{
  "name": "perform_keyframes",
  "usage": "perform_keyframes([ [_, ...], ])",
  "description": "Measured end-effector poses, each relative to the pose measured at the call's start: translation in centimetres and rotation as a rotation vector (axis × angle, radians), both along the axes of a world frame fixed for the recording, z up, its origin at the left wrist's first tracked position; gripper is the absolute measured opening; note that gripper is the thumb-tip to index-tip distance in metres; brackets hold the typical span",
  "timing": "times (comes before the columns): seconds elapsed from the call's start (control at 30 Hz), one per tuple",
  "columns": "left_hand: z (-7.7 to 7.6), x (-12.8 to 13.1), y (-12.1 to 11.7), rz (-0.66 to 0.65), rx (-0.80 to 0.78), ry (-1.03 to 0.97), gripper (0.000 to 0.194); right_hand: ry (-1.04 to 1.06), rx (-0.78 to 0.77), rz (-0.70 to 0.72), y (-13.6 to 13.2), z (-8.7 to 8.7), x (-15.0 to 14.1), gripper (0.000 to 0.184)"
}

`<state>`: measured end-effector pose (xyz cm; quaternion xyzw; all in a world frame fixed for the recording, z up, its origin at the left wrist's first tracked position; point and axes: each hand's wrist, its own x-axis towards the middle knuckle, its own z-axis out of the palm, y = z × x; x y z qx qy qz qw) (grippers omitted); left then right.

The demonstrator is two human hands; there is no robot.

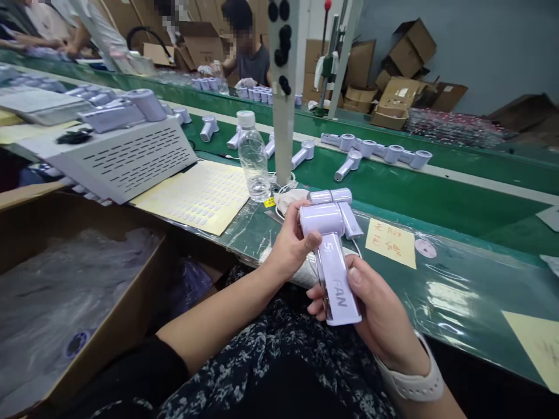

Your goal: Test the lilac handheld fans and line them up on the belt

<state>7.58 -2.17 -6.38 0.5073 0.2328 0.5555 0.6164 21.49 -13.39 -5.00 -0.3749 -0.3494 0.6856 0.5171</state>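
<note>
Between my two hands is a lavender handheld fan (334,273), its barrel-shaped head up and its handle, lettered "FAN", slanting down toward me. My left hand (290,241) grips the head from the left, thumb on the front near the neck. Lower down, my right hand (378,302) is wrapped around the handle from the right, fingers partly hidden behind it. Just beyond lies another lavender fan (349,218) on the bench, partly covered by the held one. A white cable runs beside it.
A clear bottle (253,160) stands by a metal post (283,116). Several fans lie on the green conveyor (471,186). To the left are a yellow sticker sheet (205,195), a slotted metal box (135,157) and a carton (109,308) of plastic bags. A person (253,58) sits across.
</note>
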Motion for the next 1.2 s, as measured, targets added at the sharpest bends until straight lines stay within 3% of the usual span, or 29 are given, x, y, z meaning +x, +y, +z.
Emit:
perform_keyframes([
  [0.13,0.1,0.7,-0.4,-0.051,0.002,0.141,0.079,0.125,0.032,-0.014,-0.3,-0.5,-0.3,0.029],
  [0.27,-0.5,0.5,0.8,-0.134,0.032,0.251,0.087,0.002,-0.013,-0.067,-0.3,-0.5,0.5,0.035],
  [0.33,-0.9,0.0,2.2,-0.075,0.130,0.460,0.083,-0.249,-0.039,-0.205,-0.4,-0.6,2.9,0.044],
  [0.4,-1.1,-0.5,3.8,0.082,0.285,0.820,0.064,-0.665,-0.070,-0.487,-0.7,-1.1,7.0,0.054],
  [0.47,-1.0,-0.8,5.2,0.215,0.413,1.122,0.045,-1.175,-0.206,-0.777,-1.5,-2.1,12.2,0.055],
  [0.5,-0.9,-0.7,5.7,0.224,0.454,1.211,0.044,-1.363,-0.299,-0.804,-2.1,-2.6,14.8,0.054],
  [0.6,-0.9,0.4,6.4,0.060,0.543,1.333,0.054,-1.682,-0.432,-0.858,-3.7,-3.5,20.3,0.052],
  [0.67,-1.0,1.3,6.4,-0.046,0.591,1.388,0.056,-1.844,-0.341,-1.021,-3.2,-3.3,21.2,0.050],
  [0.7,-1.2,1.7,6.4,-0.062,0.593,1.388,0.052,-1.864,-0.222,-1.093,-2.1,-2.9,20.8,0.048],
  [0.73,-1.4,1.9,6.4,-0.050,0.578,1.359,0.045,-1.847,-0.077,-1.150,-0.3,-2.5,19.9,0.046],
  [0.77,-1.7,2.0,6.6,-0.024,0.551,1.308,0.036,-1.756,0.082,-1.103,2.1,-2.0,18.8,0.042],
  [0.83,-2.2,1.5,7.0,0.064,0.463,1.149,0.019,-1.492,0.243,-0.758,8.2,-1.4,16.3,0.026],
  [0.87,-2.4,1.1,7.2,0.118,0.408,1.047,0.017,-1.442,0.263,-0.672,11.6,-1.3,15.1,0.019],
  [1.0,-2.7,-0.3,7.9,0.279,0.114,0.499,0.068,-1.251,0.286,-0.522,22.8,-1.6,11.2,0.030],
  [1.1,-2.4,-0.7,8.2,0.165,-0.181,0.069,0.070,-1.088,0.270,-0.527,26.7,-1.9,9.3,0.032],
  [1.2,-2.2,-0.9,8.3,0.038,-0.330,-0.098,0.057,-0.891,0.230,-0.580,27.1,-1.3,8.8,0.031],
])
